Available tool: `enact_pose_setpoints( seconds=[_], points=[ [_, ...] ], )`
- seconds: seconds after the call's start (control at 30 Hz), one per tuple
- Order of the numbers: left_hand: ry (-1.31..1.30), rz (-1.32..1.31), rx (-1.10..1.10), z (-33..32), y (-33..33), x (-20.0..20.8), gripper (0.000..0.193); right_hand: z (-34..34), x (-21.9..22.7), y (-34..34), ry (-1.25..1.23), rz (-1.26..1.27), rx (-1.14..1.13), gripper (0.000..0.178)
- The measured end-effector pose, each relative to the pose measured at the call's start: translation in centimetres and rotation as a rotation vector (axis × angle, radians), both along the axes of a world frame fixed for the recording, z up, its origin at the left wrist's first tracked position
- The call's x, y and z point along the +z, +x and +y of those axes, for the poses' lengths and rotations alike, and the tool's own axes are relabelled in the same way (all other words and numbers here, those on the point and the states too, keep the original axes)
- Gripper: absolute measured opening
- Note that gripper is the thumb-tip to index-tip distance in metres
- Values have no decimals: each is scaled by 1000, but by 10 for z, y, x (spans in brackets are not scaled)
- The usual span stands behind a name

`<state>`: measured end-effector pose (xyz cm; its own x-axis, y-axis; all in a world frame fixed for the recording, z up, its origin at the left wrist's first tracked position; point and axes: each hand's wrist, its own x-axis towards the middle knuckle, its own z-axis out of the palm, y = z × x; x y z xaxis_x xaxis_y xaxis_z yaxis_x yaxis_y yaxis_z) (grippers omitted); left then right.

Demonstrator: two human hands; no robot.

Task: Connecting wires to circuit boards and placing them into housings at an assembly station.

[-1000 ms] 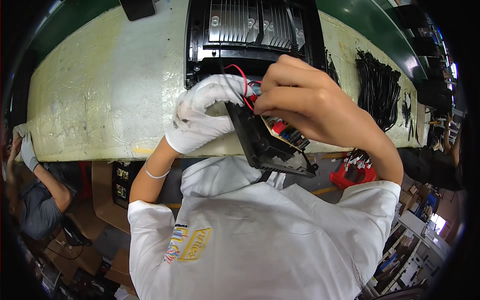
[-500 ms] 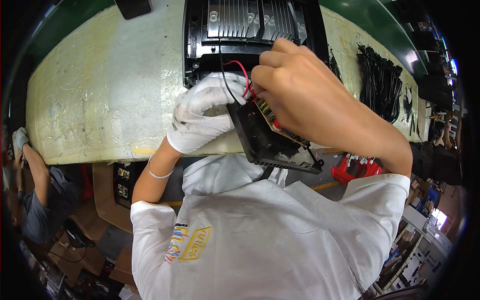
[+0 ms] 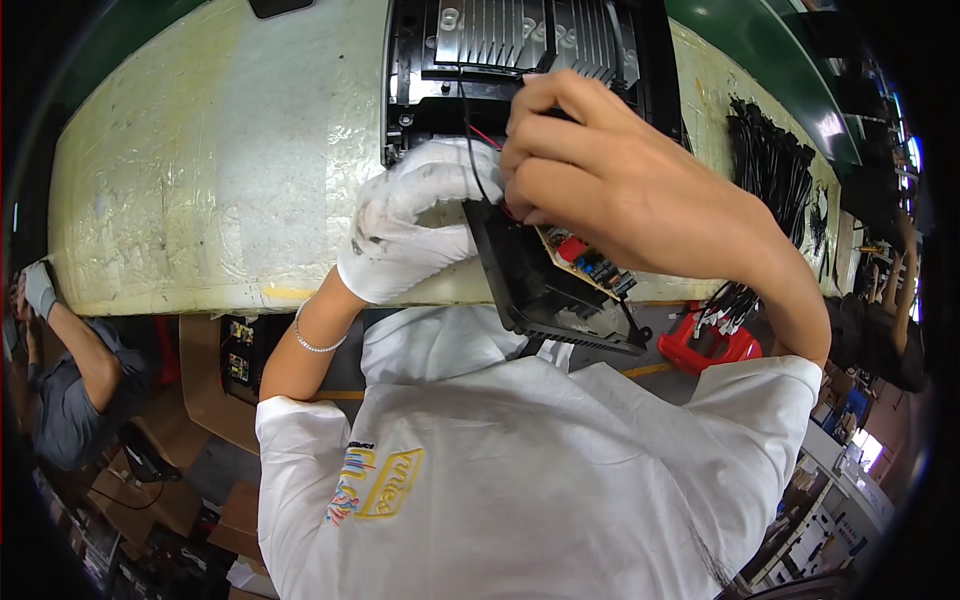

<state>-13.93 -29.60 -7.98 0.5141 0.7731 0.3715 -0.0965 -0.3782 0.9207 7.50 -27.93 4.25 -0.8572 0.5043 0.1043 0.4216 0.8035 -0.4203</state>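
My left hand [image 3: 405, 225], in a stained white glove, is closed on the far left corner of a black plastic housing [image 3: 530, 290], which tilts over the table's near edge. Inside the housing lies a circuit board [image 3: 590, 268] with red, blue and yellow components. My bare right hand [image 3: 620, 180] reaches across the board, fingertips pinched beside the glove; whatever they grip is hidden. A thin black wire [image 3: 468, 130] and a red wire [image 3: 486, 137] run between the hands and a larger black case [image 3: 420, 112] with silver heat-sink fins [image 3: 500, 30].
A bundle of black cables [image 3: 770, 165] lies on the table [image 3: 200, 180] at the right, partly hanging over its edge. Below stands a red stool [image 3: 715, 345]. Cardboard boxes [image 3: 210, 390] sit on the floor at left. Co-workers are at both sides, one with a gloved hand [image 3: 40, 290].
My right fingers have moved in closer to the housing, and the red wire's loop is now mostly behind them. More of the circuit board shows. The large case appears farther right in view.
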Motion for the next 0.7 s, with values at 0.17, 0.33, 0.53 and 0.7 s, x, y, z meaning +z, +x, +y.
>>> enact_pose_setpoints(
  seconds=[0.17, 0.33, 0.53, 0.7],
  points=[
    [64, 63, 75, -5, 5, 3, 25, -3, 0, 0, -20, -28, 34, 16],
    [148, 91, 5, 1, 3, 8, 28, -4, 13, -12, 67, -220, -5, 20],
    [149, 183, 3, 0, 5, 2, 28, 3, 1, 3, -124, -85, 59, 19],
    [104, 137, 9, -4, 4, -1, 26, -2, 13, -7, 16, -213, -22, 20]
  ],
)
